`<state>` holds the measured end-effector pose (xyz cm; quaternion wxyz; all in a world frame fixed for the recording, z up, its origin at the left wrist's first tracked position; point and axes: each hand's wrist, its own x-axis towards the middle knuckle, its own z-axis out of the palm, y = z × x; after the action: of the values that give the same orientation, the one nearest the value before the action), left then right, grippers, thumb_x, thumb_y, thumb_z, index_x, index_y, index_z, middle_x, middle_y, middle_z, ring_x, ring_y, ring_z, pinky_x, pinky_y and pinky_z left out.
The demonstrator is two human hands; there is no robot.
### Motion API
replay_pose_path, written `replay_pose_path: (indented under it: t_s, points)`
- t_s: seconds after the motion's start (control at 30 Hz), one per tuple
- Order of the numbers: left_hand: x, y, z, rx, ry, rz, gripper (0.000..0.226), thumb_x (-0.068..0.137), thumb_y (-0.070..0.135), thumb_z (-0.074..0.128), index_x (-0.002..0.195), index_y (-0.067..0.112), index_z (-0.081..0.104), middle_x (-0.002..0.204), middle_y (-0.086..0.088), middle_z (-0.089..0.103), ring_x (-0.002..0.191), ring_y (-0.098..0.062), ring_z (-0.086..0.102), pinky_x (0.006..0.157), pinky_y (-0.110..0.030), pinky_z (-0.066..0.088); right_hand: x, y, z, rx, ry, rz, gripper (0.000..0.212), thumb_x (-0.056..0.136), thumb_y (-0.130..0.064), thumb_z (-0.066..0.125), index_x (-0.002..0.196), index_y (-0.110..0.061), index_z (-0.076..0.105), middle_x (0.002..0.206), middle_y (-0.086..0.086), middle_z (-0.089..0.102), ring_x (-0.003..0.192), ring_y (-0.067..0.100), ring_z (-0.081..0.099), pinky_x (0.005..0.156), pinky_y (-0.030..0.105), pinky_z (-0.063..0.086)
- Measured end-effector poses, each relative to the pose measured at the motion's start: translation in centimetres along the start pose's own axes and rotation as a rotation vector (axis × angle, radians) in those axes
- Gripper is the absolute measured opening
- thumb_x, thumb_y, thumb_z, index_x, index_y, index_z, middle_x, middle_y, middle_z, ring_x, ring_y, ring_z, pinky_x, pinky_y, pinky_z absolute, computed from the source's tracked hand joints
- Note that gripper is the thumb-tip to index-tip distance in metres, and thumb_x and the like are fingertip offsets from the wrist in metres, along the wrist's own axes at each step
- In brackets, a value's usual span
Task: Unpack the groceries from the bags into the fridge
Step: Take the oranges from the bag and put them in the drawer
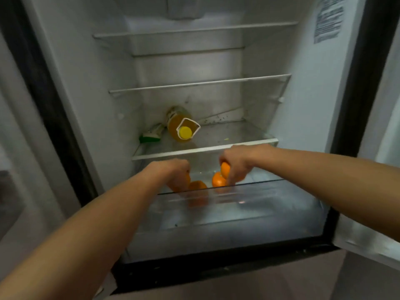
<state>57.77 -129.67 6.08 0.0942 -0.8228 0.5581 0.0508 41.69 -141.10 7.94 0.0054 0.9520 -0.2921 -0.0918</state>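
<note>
Fingers of the right hand (pixel 236 165) wrap one orange (pixel 225 169), the left hand (pixel 173 172) wraps another orange (pixel 178 188); lower both softly beside the loose oranges (pixel 218 181) under the fingers on the bottom shelf (pixel 266 181).

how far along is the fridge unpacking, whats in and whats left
Done: a yellow-capped bottle and a green-and-white pack lie on the lower shelf, and loose oranges sit on the level beneath it. In hand: the right hand grips the top orange; the left hand holds the leftmost orange. Left: setting those two down. The bags are out of view, so what remains to unpack can't be told.
</note>
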Motion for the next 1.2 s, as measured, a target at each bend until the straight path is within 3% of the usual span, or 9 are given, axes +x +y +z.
replay_pose_path:
  t_s: [0.13,0.3,0.4,0.5,0.6,0.73,0.83,1.0,1.2]
  points:
    - [3.6,-0.6,1.1,0.072,-0.158,-0.059,0.054,0.066,0.039,0.078,0.114,0.023,0.060,0.111,-0.002,0.063,0.097,-0.024,0.060,0.089,-0.042,0.053,4.9,-1.6,1.4,0.017,-0.194,-0.103,0.053,0.070,-0.035,0.082,0.115,-0.020,0.056,0.098,0.003,0.055,0.071,0.022,0.061,0.066,0.037,0.060]
    - [7.2,-1.9,1.9,0.069,-0.238,-0.121,0.056,0.065,0.037,0.083,0.112,0.019,0.059,0.105,-0.003,0.065,0.087,-0.021,0.063,0.078,-0.035,0.055,9.1,-2.7,2.9,-0.086,-0.263,-0.171,0.060,0.061,-0.050,0.081,0.107,-0.022,0.056,0.103,0.005,0.060,0.084,0.029,0.067,0.073,0.044,0.060]
    - [8.2,-2.3,2.6,0.067,-0.269,-0.140,0.053,0.068,0.035,0.082,0.112,0.016,0.058,0.103,-0.006,0.066,0.077,-0.021,0.061,0.066,-0.028,0.050,9.6,-2.5,3.4,-0.116,-0.288,-0.172,0.066,0.064,-0.048,0.084,0.115,-0.017,0.054,0.110,0.007,0.059,0.083,0.028,0.066,0.065,0.040,0.060]
    - [9.0,-2.8,3.5,0.041,-0.313,-0.146,0.051,0.070,0.033,0.080,0.112,0.014,0.059,0.105,-0.008,0.065,0.080,-0.021,0.064,0.066,-0.031,0.055,9.4,-2.3,3.5,-0.188,-0.249,-0.214,0.067,0.067,-0.050,0.082,0.119,-0.020,0.051,0.104,0.003,0.054,0.071,0.021,0.057,0.059,0.035,0.053]
    - [9.0,-2.8,3.7,0.002,-0.332,-0.148,0.064,0.068,0.037,0.082,0.122,0.017,0.054,0.116,-0.008,0.059,0.092,-0.025,0.064,0.075,-0.037,0.059,8.9,-2.6,3.8,-0.266,-0.209,-0.250,0.075,0.064,-0.057,0.081,0.122,-0.019,0.052,0.107,0.004,0.058,0.076,0.022,0.054,0.073,0.036,0.054]
    - [7.9,-2.7,3.0,0.019,-0.272,-0.142,0.073,0.070,0.036,0.082,0.131,0.015,0.048,0.124,-0.009,0.056,0.092,-0.023,0.059,0.079,-0.035,0.054,8.2,-2.6,3.5,-0.252,-0.232,-0.227,0.071,0.065,-0.054,0.081,0.119,-0.016,0.054,0.103,0.000,0.059,0.073,0.019,0.060,0.063,0.034,0.055]
    - [6.3,-2.9,2.1,0.037,-0.187,-0.138,0.064,0.077,0.030,0.078,0.131,0.013,0.050,0.126,-0.011,0.055,0.100,-0.025,0.058,0.080,-0.033,0.051,7.3,-2.2,3.3,-0.226,-0.214,-0.166,0.074,0.061,-0.053,0.082,0.121,-0.016,0.058,0.104,0.002,0.067,0.083,0.023,0.068,0.075,0.038,0.059]
    - [2.0,-2.6,1.1,0.059,0.040,-0.117,0.046,0.082,0.035,0.072,0.121,0.015,0.058,0.118,-0.009,0.060,0.100,-0.027,0.060,0.076,-0.035,0.051,2.5,-1.6,2.1,-0.254,0.035,-0.084,0.045,0.081,-0.038,0.070,0.120,-0.018,0.061,0.115,0.008,0.063,0.101,0.029,0.062,0.070,0.030,0.045]
    - [-4.7,-0.8,0.6,0.119,0.385,-0.095,0.029,0.088,0.029,0.059,0.114,0.018,0.061,0.112,-0.009,0.061,0.099,-0.029,0.061,0.073,-0.034,0.048,-4.7,-2.1,0.5,-0.230,0.361,0.026,0.034,0.089,-0.036,0.059,0.120,-0.023,0.061,0.117,0.010,0.063,0.105,0.033,0.061,0.080,0.036,0.048]
